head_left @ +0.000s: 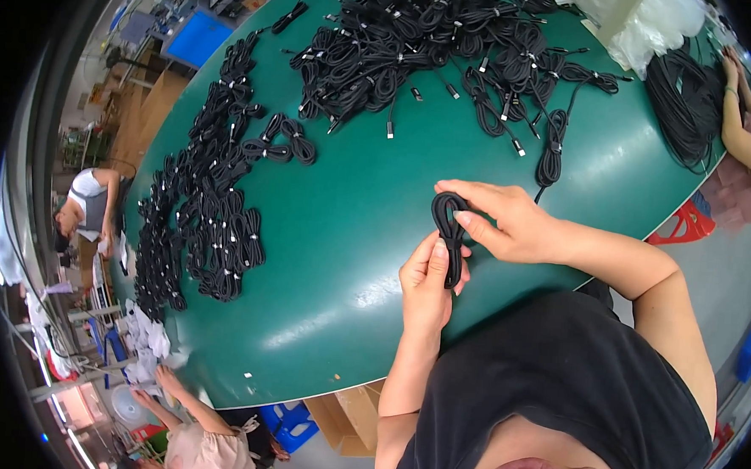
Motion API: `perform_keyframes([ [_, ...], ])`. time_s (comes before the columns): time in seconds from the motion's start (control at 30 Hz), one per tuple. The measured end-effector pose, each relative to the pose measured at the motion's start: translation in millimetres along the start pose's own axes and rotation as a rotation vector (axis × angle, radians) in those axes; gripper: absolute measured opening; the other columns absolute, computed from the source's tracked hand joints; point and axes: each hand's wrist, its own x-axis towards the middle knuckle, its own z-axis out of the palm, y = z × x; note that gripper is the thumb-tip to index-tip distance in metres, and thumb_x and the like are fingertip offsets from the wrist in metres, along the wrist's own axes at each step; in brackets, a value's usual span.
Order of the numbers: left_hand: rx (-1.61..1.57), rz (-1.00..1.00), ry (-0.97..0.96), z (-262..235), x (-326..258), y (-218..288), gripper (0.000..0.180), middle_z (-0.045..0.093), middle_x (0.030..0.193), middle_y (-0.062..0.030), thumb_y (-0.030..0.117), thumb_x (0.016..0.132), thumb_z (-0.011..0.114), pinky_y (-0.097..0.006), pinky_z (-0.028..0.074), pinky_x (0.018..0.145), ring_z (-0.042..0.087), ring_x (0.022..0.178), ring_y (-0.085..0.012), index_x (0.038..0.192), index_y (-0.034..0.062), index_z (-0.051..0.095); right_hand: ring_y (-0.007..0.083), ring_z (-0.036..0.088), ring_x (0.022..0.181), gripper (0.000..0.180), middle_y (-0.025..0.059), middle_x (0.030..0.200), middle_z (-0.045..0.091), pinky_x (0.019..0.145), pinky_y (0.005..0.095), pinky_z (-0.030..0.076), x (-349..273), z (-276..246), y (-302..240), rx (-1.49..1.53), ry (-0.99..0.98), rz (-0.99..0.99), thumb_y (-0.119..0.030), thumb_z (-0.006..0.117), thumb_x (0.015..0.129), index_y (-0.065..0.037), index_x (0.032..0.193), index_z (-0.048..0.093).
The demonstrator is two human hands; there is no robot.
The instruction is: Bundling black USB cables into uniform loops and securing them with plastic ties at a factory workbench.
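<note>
1. Fingers point(442, 259) of our left hand point(426, 281) are curled around the lower end of a coiled black cable point(449, 236), thumb pressed on its front.
2. Our right hand point(503, 222) pinches the upper loop of the same coil between thumb and fingers, which arch over its top.
3. We hold the coil upright between both hands, just above the near part of the green table point(350, 233), in front of our black shirt point(555, 380).
4. On our left, tied cable bundles point(211, 217) lie in rows along the table's edge.
5. At the far side, a loose heap of black cables point(436, 51) with silver plugs spreads across the table.
6. One coiled cable point(552, 150) lies alone just beyond our right hand.
7. Far right, another person's arm point(738, 126) rests beside a large cable hank point(684, 102).
8. Clear plastic bags point(650, 24) sit at the far edge.
</note>
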Motion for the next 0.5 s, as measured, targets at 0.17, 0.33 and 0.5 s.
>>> perform_keyframes([
  [0.17,0.454,-0.062,0.071,3,-4,3,0.033,0.061,0.083,-0.0049,0.019,0.093,0.046,-0.019,0.039,0.048,0.051,0.059,-0.0066,0.122,0.0025,0.050,0.0299,0.062,0.088,0.033,0.0194,0.100,0.060,0.075,0.0353,0.049,-12,13,10,0.027,0.086,0.087,-0.014,0.051,0.089,0.003,0.117,0.048],
  [0.33,0.132,0.021,0.108,-20,7,12,0.024,0.061,0.080,-0.0131,0.017,0.091,0.049,-0.021,0.038,0.044,0.055,0.056,-0.0146,0.105,-0.0026,0.054,0.0310,0.059,0.077,0.035,0.0163,0.081,0.060,0.065,0.0394,0.049,13,-8,22,-0.379,0.211,0.037,-0.032,0.051,0.088,0.002,0.092,0.059],
  [0.5,-0.647,0.421,0.197,-54,20,65,0.037,0.056,0.100,-0.0278,0.022,0.091,0.046,-0.028,0.052,0.062,0.060,0.078,-0.0251,0.112,-0.0087,0.046,0.0238,0.057,0.072,0.022,0.0114,0.072,0.057,0.058,0.0330,0.048,41,-39,83,-1.240,0.213,0.071,-0.008,0.060,0.055,0.000,0.075,0.056],
])
